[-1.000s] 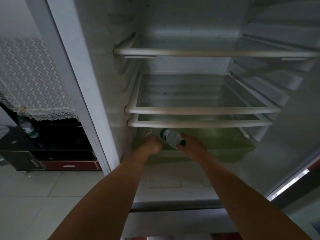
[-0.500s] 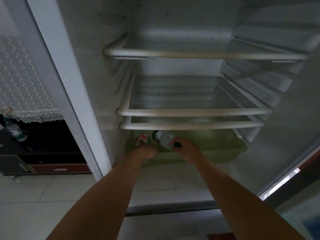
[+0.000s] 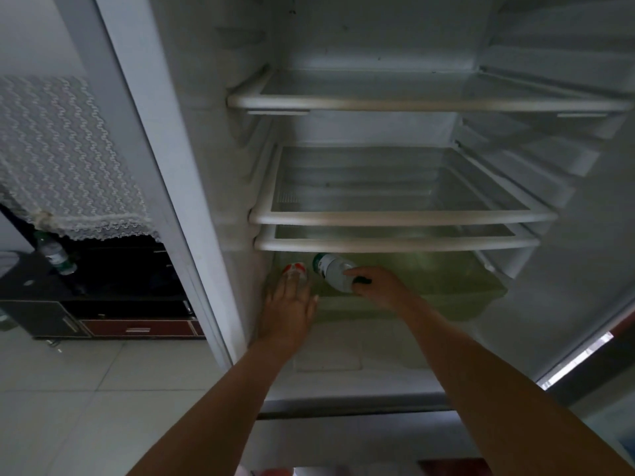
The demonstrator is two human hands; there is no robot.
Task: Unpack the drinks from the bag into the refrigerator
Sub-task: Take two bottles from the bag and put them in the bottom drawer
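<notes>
The refrigerator stands open before me, with a pale green drawer [image 3: 446, 297] at the bottom of its compartment. A bottle with a red and white label [image 3: 294, 269] lies at the drawer's left end. My left hand [image 3: 288, 310] is flat just in front of it, fingers spread, fingertips at the bottle. A clear bottle with a dark green cap [image 3: 332, 271] lies tilted over the drawer beside the first one. My right hand [image 3: 378, 286] grips it at the cap end.
Three white-rimmed glass shelves [image 3: 395, 219] sit above the drawer. Left of the fridge wall is a black cabinet [image 3: 103, 304] under a lace cloth [image 3: 65, 159], with a bottle [image 3: 55, 254] on it. The fridge door's edge [image 3: 584, 352] is at the right. The floor is tiled.
My left hand has uncurled from the red-labelled bottle and drawn back a little, leaving it in the drawer. My right hand still holds the clear bottle in about the same place.
</notes>
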